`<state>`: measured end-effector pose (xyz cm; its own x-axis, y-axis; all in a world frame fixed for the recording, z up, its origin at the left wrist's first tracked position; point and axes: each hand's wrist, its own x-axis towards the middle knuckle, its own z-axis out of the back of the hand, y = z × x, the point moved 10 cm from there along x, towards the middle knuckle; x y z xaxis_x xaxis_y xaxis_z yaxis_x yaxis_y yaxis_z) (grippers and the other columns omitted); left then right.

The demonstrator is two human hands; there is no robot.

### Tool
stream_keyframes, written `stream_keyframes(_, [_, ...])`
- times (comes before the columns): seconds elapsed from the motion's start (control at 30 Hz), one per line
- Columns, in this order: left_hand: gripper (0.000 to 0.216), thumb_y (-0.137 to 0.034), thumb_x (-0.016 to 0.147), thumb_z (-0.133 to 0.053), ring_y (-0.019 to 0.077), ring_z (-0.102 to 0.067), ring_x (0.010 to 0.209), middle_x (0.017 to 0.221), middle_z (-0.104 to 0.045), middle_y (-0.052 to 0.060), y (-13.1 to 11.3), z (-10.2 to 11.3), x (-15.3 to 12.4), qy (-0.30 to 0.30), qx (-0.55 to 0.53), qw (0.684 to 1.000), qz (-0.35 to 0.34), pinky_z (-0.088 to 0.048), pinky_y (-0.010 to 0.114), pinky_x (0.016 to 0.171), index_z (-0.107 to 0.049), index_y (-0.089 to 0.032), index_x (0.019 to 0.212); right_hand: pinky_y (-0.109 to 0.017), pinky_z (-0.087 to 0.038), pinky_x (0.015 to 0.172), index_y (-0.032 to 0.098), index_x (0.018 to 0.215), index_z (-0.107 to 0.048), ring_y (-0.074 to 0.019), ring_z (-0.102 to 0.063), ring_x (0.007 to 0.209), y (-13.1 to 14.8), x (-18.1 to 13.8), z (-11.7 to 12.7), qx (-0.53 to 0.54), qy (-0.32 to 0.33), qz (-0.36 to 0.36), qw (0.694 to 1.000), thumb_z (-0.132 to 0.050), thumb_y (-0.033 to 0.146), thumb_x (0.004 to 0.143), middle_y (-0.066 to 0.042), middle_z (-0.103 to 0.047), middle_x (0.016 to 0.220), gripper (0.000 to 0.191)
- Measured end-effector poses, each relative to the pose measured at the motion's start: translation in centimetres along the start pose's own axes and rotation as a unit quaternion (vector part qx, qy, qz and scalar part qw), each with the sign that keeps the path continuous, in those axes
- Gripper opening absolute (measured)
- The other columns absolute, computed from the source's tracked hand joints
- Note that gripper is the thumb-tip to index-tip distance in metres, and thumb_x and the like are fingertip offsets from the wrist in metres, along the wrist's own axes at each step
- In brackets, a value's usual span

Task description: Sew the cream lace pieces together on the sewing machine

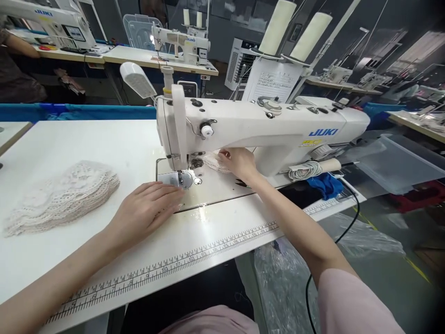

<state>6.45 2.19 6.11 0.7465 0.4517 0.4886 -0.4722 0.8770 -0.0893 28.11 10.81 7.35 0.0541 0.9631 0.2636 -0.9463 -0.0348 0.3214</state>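
A white sewing machine stands on the table in front of me. My left hand lies flat at the front of the needle plate, fingers stretched out, fingertips beside the presser foot; nothing shows in it. Under the machine's arm, my right hand has its thumb and fingers closed on a piece of white lace, partly hidden by the hand. Below my right wrist lies a small dark pair of thread snips, partly covered. To the left rests a stack of cream lace pieces.
A printed ruler runs along the table's front edge. A coil of cord and a blue cloth lie right of the machine. Thread cones stand behind it. Another person's arm shows at the far-left table.
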Motion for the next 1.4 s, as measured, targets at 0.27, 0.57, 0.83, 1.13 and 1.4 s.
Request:
stream_keyframes(0.27, [0.058, -0.043, 0.088, -0.063, 0.0313, -0.048, 0.134, 0.144, -0.053, 0.01, 1.0, -1.6, -0.8, 0.027, -0.124, 0.988, 0.084, -0.048, 0.049, 0.105, -0.048, -0.024, 0.14, -0.024, -0.047, 0.067, 0.018, 0.087, -0.066, -0.0102, -0.062, 0.072, 8.9, -10.7, -4.8, 0.488, 0.3, 0.042, 0.819, -0.063, 0.029, 0.088, 0.001, -0.068, 0.081, 0.011])
stream_keyframes(0.57, [0.03, -0.035, 0.098, -0.05, 0.0098, -0.059, 0.054, 0.065, -0.063, -0.001, 2.8, -2.6, -1.5, 0.129, -0.461, 0.849, 0.225, -0.049, 0.018, 0.048, -0.065, -0.02, 0.077, -0.026, -0.057, 0.064, 0.017, 0.085, -0.06, -0.013, -0.07, 0.067, 9.7, -18.9, -8.1, 0.618, 0.499, -0.172, 0.583, -0.069, 0.043, 0.085, -0.001, -0.069, 0.077, 0.028])
stream_keyframes(0.83, [0.031, -0.041, 0.088, -0.063, 0.0047, -0.038, 0.043, 0.05, -0.048, -0.007, 2.5, -3.2, -0.7, 0.136, -0.35, 0.896, 0.236, -0.028, 0.017, 0.041, -0.063, -0.018, 0.067, -0.018, -0.049, 0.044, 0.025, 0.125, -0.055, -0.0069, -0.064, 0.056, 9.0, -10.1, -7.3, 0.461, 0.377, 0.003, 0.804, -0.076, 0.028, 0.077, -0.002, -0.069, 0.105, 0.053])
stream_keyframes(1.13, [0.035, -0.043, 0.091, -0.06, 0.0053, -0.032, 0.036, 0.043, -0.04, -0.009, 4.1, -2.9, -1.2, 0.118, -0.178, 0.95, 0.227, -0.021, 0.02, 0.039, -0.059, -0.017, 0.067, -0.021, -0.055, 0.052, 0.019, 0.089, -0.061, -0.011, -0.065, 0.053, 10.2, -8.0, -9.5, 0.449, 0.444, 0.006, 0.776, -0.074, 0.035, 0.08, 0.004, -0.065, 0.058, 0.022])
stream_keyframes(1.4, [0.018, -0.019, 0.097, -0.047, 0.0073, -0.048, 0.038, 0.049, -0.06, -0.008, 1.3, -0.3, -1.1, -0.016, -0.01, 0.997, 0.068, -0.038, 0.022, 0.049, -0.064, -0.019, 0.105, -0.022, -0.055, 0.056, 0.024, 0.098, -0.063, -0.0104, -0.064, 0.064, 9.9, -7.6, -5.7, 0.384, 0.176, 0.158, 0.892, -0.066, 0.024, 0.087, 0.002, -0.066, 0.077, 0.012])
